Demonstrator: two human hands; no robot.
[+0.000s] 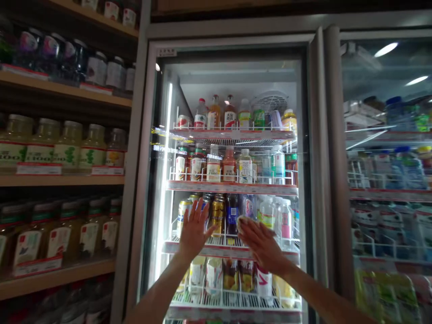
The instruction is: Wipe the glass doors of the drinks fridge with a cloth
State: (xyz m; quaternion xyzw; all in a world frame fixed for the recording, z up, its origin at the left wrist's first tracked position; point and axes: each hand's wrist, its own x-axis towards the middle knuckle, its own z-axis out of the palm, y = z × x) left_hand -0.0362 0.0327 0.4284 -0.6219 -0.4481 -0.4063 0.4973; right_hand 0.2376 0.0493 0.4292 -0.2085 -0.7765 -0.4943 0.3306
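Shop shelves [64,181] left of both hands, lit drinks fridge [232,30] dead ahead, and the right hand [262,243] is nearest the whitish cloth [242,223], holding it under its fingertips, seemingly against the glass door [236,67], long axis unclear, while the empty left hand [195,227] spreads wide off leftward.

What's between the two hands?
Between the left hand and the right hand, the head view shows gold cans and a blue-labelled bottle behind the glass.
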